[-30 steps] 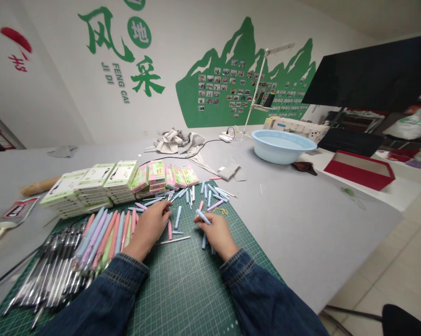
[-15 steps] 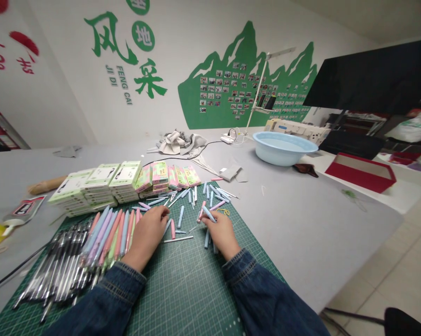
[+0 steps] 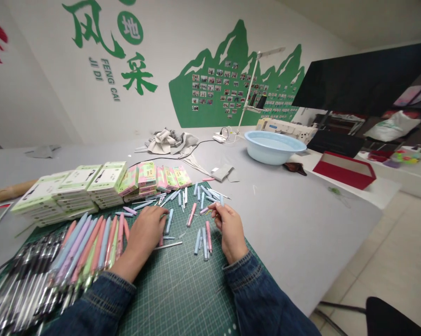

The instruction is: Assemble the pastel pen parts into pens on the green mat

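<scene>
My left hand (image 3: 148,231) rests low over the green cutting mat (image 3: 182,289), its fingers curled together beside a blue pen barrel (image 3: 169,221). A pink piece shows partly under it; whatever those fingers hold is hidden. At the right, my right hand (image 3: 229,228) is raised with thumb and forefinger pinched near a lilac pen part (image 3: 204,211). A short blue piece (image 3: 221,199) shows just beyond its fingers; whether it is held I cannot tell. Between the hands lie a pink barrel (image 3: 191,214) and a small group of blue and pink barrels (image 3: 205,243).
Rows of pastel pens (image 3: 87,245) and black-and-clear pens (image 3: 17,289) lie at left. Behind them stand stacked white-green boxes (image 3: 107,179) and pink-green boxes (image 3: 147,175). Loose pen parts (image 3: 182,196) spread across the mat's far end. A blue basin (image 3: 273,147) sits farther back.
The view has turned right. My right hand has moved off the barrel group, uncovering it, and the blue barrel between its fingers no longer shows clearly. My left hand stays near the pen parts.
</scene>
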Demonstrator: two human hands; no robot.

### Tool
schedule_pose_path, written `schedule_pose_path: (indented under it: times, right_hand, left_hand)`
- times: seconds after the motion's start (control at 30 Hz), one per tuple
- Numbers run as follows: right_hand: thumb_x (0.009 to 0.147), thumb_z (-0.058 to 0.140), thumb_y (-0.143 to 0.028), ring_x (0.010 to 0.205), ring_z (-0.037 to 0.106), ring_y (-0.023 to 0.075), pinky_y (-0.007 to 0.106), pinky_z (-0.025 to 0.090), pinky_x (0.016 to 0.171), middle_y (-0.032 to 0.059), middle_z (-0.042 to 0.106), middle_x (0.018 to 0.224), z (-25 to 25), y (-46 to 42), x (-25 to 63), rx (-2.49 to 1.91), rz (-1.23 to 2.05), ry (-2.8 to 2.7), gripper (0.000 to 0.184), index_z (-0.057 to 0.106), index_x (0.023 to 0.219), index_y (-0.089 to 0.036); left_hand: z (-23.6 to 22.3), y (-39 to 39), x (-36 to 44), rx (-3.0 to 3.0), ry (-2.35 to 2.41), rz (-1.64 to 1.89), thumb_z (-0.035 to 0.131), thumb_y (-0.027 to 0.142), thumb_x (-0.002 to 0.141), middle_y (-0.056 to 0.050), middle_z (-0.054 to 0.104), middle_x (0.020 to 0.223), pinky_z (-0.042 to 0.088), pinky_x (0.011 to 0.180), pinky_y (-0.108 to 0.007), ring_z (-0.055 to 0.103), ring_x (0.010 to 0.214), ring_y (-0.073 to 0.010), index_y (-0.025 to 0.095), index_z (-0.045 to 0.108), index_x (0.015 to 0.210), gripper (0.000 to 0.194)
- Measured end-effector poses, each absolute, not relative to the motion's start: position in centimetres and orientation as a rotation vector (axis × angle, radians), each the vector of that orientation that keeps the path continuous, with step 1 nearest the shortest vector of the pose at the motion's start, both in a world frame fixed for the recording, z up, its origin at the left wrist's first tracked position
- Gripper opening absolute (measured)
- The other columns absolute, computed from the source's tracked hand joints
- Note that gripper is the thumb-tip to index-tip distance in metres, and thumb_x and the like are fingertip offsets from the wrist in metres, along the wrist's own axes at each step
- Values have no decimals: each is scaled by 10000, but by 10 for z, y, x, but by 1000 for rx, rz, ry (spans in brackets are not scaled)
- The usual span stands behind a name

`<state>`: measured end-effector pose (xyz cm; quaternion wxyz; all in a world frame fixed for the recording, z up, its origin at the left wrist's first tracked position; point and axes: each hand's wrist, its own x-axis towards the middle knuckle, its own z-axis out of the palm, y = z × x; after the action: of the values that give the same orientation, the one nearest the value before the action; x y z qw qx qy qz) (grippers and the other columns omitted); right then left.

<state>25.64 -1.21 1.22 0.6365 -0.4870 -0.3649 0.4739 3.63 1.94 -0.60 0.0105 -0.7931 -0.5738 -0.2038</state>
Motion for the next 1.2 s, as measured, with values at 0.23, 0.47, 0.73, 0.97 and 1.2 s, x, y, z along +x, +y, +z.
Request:
schedule_pose_path:
  times: [0.23, 0.47, 0.73, 0.97, 1.2]
  right_hand:
    - [756, 591, -423, 460, 341, 77, 228, 222, 429, -13, 524, 586, 13, -11, 255, -1077, 1105, -779, 283, 661, 727, -150]
    - [762, 591, -420, 456, 354, 72, 229, 227, 434, -12, 533, 585, 12, -10, 256, -1085, 1096, -779, 282, 664, 714, -153]
    - [765, 589, -400, 469, 359, 70, 224, 223, 437, -11, 521, 593, 12, -10, 256, -1099, 1101, -774, 263, 661, 714, -153]
    - [767, 584, -398, 467, 345, 70, 226, 208, 433, -10, 514, 590, 11, -10, 256, -1106, 1111, -773, 267, 660, 717, -147]
    - [771, 573, -391, 470, 360, 68, 218, 220, 440, -15, 523, 591, 10, -9, 255, -1119, 1122, -780, 271, 658, 734, -136]
  left_hand:
    - [-13, 23, 81, -2818, -1462, -717, 501, 299, 861, -52, 603, 1195, 346, 1003, -398, 457, 1144, -233, 263, 650, 1101, 285]
    - [-17, 27, 63, -2699, -1701, -682, 462, 279, 856, -60, 666, 1029, 380, 933, -386, 535, 1005, -235, 225, 682, 944, 243]
    - [-14, 27, 46, -2501, -1925, -715, 497, 346, 818, -62, 658, 896, 407, 835, -366, 544, 923, -248, 216, 640, 836, 194]
    - [-20, 26, 54, -2330, -1993, -589, 513, 360, 778, -83, 584, 879, 413, 796, -362, 522, 887, -256, 204, 598, 802, 179]
    - [-17, 28, 43, -2290, -2081, -600, 480, 399, 802, -73, 592, 797, 410, 751, -344, 544, 833, -247, 193, 614, 729, 256]
